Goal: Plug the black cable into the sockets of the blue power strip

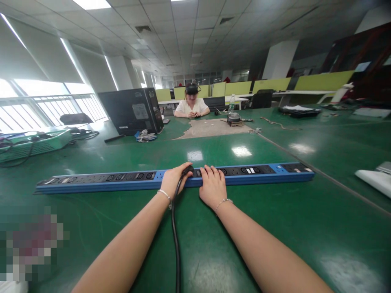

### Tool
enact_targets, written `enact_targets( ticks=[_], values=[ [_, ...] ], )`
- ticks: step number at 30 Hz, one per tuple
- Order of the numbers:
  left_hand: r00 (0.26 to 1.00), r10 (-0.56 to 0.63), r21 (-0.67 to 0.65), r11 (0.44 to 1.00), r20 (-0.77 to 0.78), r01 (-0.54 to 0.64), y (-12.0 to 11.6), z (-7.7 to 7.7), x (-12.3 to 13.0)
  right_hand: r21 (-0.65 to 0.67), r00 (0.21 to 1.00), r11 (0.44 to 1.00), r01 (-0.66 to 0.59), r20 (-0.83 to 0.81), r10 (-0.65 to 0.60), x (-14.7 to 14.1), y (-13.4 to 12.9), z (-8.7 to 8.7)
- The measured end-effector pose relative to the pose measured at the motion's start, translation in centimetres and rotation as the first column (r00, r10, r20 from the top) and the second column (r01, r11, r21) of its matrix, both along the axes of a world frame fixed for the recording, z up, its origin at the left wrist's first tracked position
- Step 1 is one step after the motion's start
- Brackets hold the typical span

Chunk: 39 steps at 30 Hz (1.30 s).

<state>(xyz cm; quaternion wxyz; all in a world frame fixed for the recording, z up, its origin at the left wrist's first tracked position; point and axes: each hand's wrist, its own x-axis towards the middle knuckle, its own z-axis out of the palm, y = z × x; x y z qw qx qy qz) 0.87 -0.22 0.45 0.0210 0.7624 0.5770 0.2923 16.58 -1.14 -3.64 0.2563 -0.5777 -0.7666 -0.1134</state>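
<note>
A long blue power strip (131, 186) with black sockets lies across the green table in front of me. My left hand (172, 179) is closed round the black plug (189, 170) of a power cord, at the middle of the strip. Whether the plug sits inside a socket cannot be made out. From the plug the black cord (174, 228) runs down over the table towards me. Just to the right, my right hand (213, 185) rests on the strip, its fingers stretched over the sockets and holding nothing.
At the back left stand a black computer case (131, 112), a pair of gloves (145, 136) and a green basket (45, 142) with cables. A person (192, 106) sits across the table. A bottle (231, 103) and a round metal part (234, 118) stand farther back.
</note>
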Motion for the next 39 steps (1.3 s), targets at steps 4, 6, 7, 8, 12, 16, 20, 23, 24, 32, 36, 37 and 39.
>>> enact_targets(
  ticks=[4, 6, 7, 8, 12, 16, 20, 23, 24, 32, 36, 37, 39],
  values=[
    [0.997, 0.038, 0.019, 0.999, -0.061, -0.037, 0.5, 0.1, 0.6, 0.002, 1.0, 1.0, -0.005, -0.016, 0.005, 0.0, 0.0, 0.0],
    [0.996, 0.049, 0.013, 0.999, -0.075, -0.049, 0.4, 0.1, 0.6, 0.005, 1.0, 1.0, -0.007, -0.025, 0.007, 0.0, 0.0, 0.0],
    [0.995, 0.059, 0.016, 0.998, -0.075, -0.058, 0.3, 0.1, 0.7, 0.007, 1.0, 1.0, -0.008, -0.029, 0.008, -0.1, 0.0, 0.0],
    [0.995, 0.066, 0.021, 0.998, -0.073, -0.065, 0.2, 0.0, 0.8, 0.009, 0.999, 1.0, -0.009, -0.033, 0.01, -0.1, 0.0, 0.0],
    [0.996, 0.066, 0.039, 0.997, -0.067, -0.064, 0.0, -0.3, 1.0, 0.011, 0.999, 1.0, -0.008, -0.042, 0.009, -0.1, 0.1, 0.0],
    [0.996, 0.056, 0.034, 0.998, -0.069, -0.053, 0.1, -0.3, 1.0, 0.017, 0.999, 1.0, -0.008, -0.046, 0.009, -0.1, 0.2, 0.0],
    [0.988, 0.035, 0.018, 0.999, -0.148, -0.032, -0.2, 0.4, 1.3, 0.032, 0.997, 0.999, -0.014, -0.069, 0.016, -0.1, 0.2, 0.0],
    [0.966, 0.028, 0.021, 0.999, -0.256, -0.024, -0.7, 1.0, 1.7, 0.041, 0.996, 0.999, -0.022, -0.091, 0.026, 0.0, 0.3, 0.0],
    [0.959, 0.034, 0.025, 0.999, -0.282, -0.028, -0.8, 1.1, 1.9, 0.044, 0.995, 0.999, -0.024, -0.095, 0.028, 0.0, 0.3, 0.0],
    [0.975, 0.07, 0.037, 0.997, -0.212, -0.064, -0.7, 0.7, 1.9, 0.058, 0.994, 0.998, -0.031, -0.104, 0.037, 0.0, 0.4, 0.0],
    [0.987, 0.114, 0.058, 0.992, -0.114, -0.108, -0.4, 0.0, 1.6, 0.048, 0.991, 0.998, -0.036, -0.124, 0.042, 0.0, 0.5, 0.0],
    [0.988, 0.118, 0.059, 0.992, -0.098, -0.113, -0.3, -0.1, 1.5, 0.043, 0.991, 0.998, -0.039, -0.126, 0.044, 0.0, 0.5, 0.1],
    [0.991, 0.111, 0.056, 0.993, -0.076, -0.107, 0.0, -0.1, 1.2, 0.036, 0.99, 0.999, -0.041, -0.13, 0.045, 0.1, 0.5, 0.1]
  ],
)
